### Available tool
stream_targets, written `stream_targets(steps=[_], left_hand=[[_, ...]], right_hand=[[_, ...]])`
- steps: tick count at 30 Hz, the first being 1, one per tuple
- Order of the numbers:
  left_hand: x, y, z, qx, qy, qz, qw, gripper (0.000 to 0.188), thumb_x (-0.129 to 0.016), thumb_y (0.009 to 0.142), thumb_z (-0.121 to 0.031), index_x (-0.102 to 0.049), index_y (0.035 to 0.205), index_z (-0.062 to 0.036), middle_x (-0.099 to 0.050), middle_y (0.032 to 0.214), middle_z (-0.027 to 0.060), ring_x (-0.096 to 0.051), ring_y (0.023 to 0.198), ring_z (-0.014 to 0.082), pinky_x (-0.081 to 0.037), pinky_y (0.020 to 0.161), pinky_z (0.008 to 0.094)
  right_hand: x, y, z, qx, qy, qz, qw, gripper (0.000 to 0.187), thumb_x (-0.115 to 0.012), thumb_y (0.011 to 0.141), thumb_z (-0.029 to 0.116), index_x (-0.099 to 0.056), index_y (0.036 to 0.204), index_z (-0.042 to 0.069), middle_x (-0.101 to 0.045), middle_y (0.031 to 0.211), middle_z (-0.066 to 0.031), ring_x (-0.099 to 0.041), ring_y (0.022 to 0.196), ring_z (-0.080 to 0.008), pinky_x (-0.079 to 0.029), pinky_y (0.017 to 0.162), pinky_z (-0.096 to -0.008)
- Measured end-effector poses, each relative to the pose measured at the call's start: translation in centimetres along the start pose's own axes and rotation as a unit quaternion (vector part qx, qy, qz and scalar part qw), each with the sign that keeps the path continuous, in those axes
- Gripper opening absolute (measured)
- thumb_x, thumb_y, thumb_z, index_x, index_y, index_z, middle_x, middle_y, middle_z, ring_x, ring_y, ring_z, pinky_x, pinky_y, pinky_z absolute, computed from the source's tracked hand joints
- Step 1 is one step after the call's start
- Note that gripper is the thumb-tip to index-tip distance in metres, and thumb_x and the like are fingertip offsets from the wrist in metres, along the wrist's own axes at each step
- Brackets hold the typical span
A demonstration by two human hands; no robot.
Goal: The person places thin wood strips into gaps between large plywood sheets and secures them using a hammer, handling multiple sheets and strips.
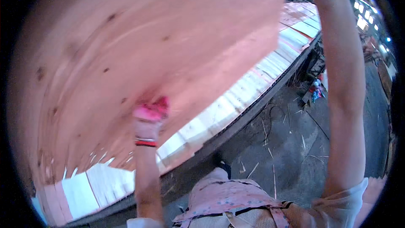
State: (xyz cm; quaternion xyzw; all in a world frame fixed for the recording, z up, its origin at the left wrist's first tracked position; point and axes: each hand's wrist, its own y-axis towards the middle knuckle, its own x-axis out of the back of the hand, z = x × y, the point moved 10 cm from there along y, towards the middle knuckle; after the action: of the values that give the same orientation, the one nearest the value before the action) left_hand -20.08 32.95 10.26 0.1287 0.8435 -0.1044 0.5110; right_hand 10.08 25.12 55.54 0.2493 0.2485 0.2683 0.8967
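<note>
A large, thin wooden sheet (pixel 181 46) with dark knots, like wood veneer, fills the upper left of the view. Its lower left edge is ragged and its right part tilts up. My left hand (pixel 152 109), in a light glove with a bright pink-red front, is against the face of this sheet; motion blur hides how its fingers are set. A red and black band circles the glove's cuff. My bare right arm reaches up along the right side, and its hand lies beyond the top edge of the picture.
Pale wood strips (pixel 215 112) lie side by side on a long, dark-edged bench under the sheet. Splinters and scraps litter the grey floor (pixel 291 139) to the right. A colourful crumpled item (pixel 316 89) is beside the bench's far end. My patterned apron (pixel 232 196) shows below.
</note>
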Motion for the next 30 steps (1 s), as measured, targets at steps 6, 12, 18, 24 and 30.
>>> stream_targets(steps=[6,12,18,24,30], left_hand=[[-4.6,19.6,-27.3,-0.053,0.136,0.365,0.919,0.045,-0.038,0.095,-0.032,-0.054,0.124,-0.0015,-0.060,0.121,0.0146,-0.057,0.107,0.0261,-0.043,0.098,0.0420],[-0.4,23.9,-21.3,-0.304,0.057,0.152,0.939,0.063,-0.048,0.094,-0.033,-0.027,0.145,-0.0036,-0.032,0.149,0.0107,-0.032,0.136,0.0213,-0.024,0.114,0.0345],[14.3,22.0,-20.6,-0.338,0.027,0.123,0.933,0.072,-0.051,0.091,-0.045,-0.029,0.144,-0.0017,-0.038,0.145,0.0114,-0.038,0.132,0.0223,-0.026,0.112,0.0370],[40.2,22.1,-20.6,-0.225,-0.041,-0.069,0.971,0.060,-0.053,0.087,-0.045,-0.049,0.129,-0.0032,-0.052,0.131,0.0130,-0.052,0.116,0.0266,-0.045,0.094,0.0390],[49.9,18.2,-8.7,-0.052,0.002,-0.380,0.923,0.048,-0.054,0.086,-0.053,-0.057,0.105,-0.0099,-0.065,0.105,0.0114,-0.062,0.082,0.0236,-0.053,0.065,0.0367]], right_hand=[[7.6,8.4,-6.6,-0.044,0.127,0.056,0.989,0.033,-0.057,0.085,0.029,-0.052,0.092,-0.003,-0.054,0.083,-0.0085,-0.050,0.064,-0.0154,-0.047,0.059,-0.0241],[22.5,12.4,-14.2,0.176,0.105,-0.041,0.978,0.056,-0.050,0.089,0.045,-0.052,0.116,-0.003,-0.059,0.098,-0.0108,-0.056,0.082,-0.0179,-0.049,0.066,-0.0229],[35.9,14.1,-37.6,0.125,0.319,-0.223,0.913,0.044,-0.053,0.091,0.027,-0.046,0.128,0.004,-0.053,0.129,-0.0134,-0.047,0.123,-0.0295,-0.033,0.110,-0.0445],[47.8,5.7,-67.9,-0.111,0.447,-0.400,0.792,0.044,-0.049,0.093,0.026,-0.044,0.130,0.004,-0.049,0.135,-0.0125,-0.044,0.125,-0.0316,-0.031,0.110,-0.0454],[53.4,-8.5,-79.6,-0.246,0.318,-0.609,0.683,0.035,-0.052,0.092,0.027,-0.050,0.119,0.006,-0.057,0.118,-0.0110,-0.054,0.106,-0.0291,-0.043,0.092,-0.0421]])
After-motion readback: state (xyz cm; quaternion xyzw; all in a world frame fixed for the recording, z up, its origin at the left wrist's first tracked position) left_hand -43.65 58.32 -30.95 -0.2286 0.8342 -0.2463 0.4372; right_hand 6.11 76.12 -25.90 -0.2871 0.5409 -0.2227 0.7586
